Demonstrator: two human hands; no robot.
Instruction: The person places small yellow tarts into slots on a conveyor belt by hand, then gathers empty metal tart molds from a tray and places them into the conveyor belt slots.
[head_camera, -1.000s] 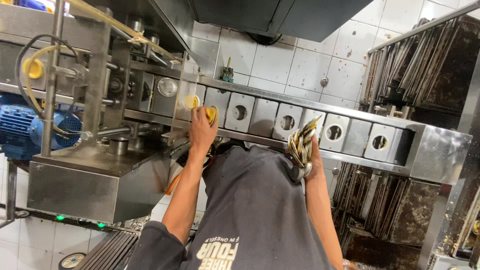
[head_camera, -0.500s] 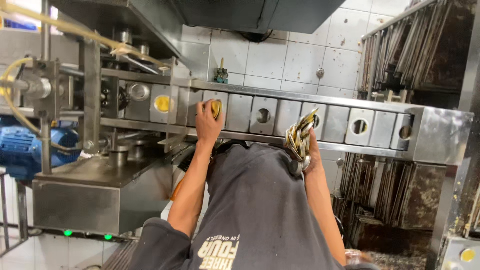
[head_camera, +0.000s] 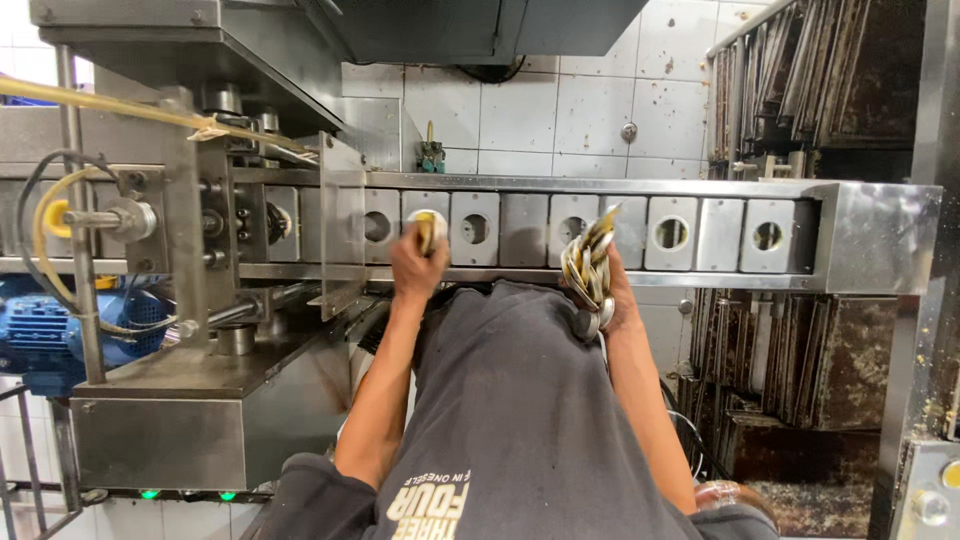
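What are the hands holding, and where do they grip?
The left hand pinches one yellow disc by its lower edge. The right hand grips a stack of discs around its lower end.

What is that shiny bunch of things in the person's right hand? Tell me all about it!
The bunch is a fanned stack of thin, flat pieces that look like shiny metal, silvery with yellowish glints. The right hand grips it from below, edges pointing up, in front of the steel row of square cups. What the pieces are exactly cannot be told.
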